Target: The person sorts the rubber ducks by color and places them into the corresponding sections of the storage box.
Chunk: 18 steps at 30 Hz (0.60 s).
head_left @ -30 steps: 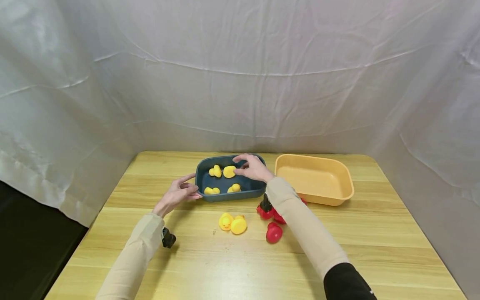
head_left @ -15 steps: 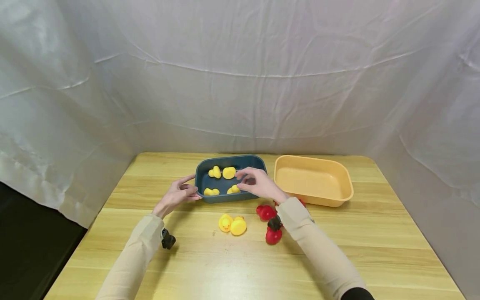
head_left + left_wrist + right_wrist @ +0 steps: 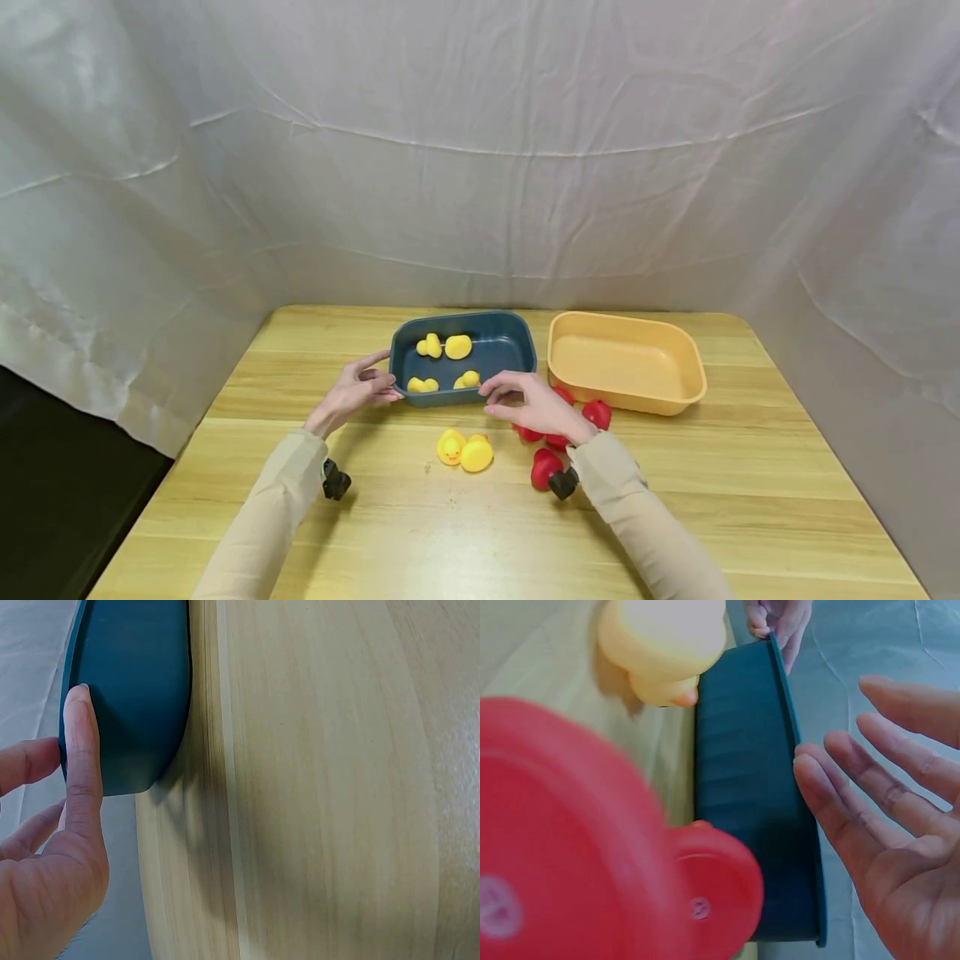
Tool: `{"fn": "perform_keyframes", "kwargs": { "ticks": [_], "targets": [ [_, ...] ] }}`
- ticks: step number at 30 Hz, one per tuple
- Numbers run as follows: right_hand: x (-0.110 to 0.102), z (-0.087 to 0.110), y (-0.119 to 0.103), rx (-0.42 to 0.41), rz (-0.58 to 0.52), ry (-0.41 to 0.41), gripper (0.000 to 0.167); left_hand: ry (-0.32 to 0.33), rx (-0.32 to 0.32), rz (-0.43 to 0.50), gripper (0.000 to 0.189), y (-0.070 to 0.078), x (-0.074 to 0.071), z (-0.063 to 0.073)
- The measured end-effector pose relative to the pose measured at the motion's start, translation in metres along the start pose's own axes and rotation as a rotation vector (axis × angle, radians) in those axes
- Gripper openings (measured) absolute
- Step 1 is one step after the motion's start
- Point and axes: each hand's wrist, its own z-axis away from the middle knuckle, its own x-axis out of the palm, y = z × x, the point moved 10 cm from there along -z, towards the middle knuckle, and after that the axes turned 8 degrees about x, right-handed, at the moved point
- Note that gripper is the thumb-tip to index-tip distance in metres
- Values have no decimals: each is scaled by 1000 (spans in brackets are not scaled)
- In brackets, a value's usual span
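A dark blue tray [image 3: 512,348] holds several yellow rubber ducks [image 3: 458,347]. My left hand [image 3: 356,390] grips its left end; in the left wrist view the thumb lies on the outer wall and fingers curl at the rim. My right hand [image 3: 529,399] hovers at the tray's front right rim, fingers loosely bent and holding nothing. In front of the tray, two more yellow ducks [image 3: 477,454] sit side by side on the table. Several red rubber ducks [image 3: 546,469] lie below and beside my right hand, some partly hidden by it; in the right wrist view, one red duck [image 3: 562,840] looms close.
A yellow-orange tray [image 3: 626,358] stands right of the blue one, with nothing in it. The wooden table [image 3: 765,467] ends at the back against a hanging pale curtain [image 3: 480,167]. Black wrist cameras [image 3: 336,480] hang under both forearms.
My right hand has drawn back from beside a yellow duck inside the blue tray to its front rim, leaving the duck there. My left hand stays at the tray's left end.
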Motion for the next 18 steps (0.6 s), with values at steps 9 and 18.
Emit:
{"fn": "perform_keyframes", "kwargs": {
  "ticks": [9,18],
  "targets": [
    [13,5,14,49,26,-88,37,0,-2,2,68,0,0,0],
    [19,5,18,39,53,-114,36,3,-11,-3,68,0,0,0]
  ]
}}
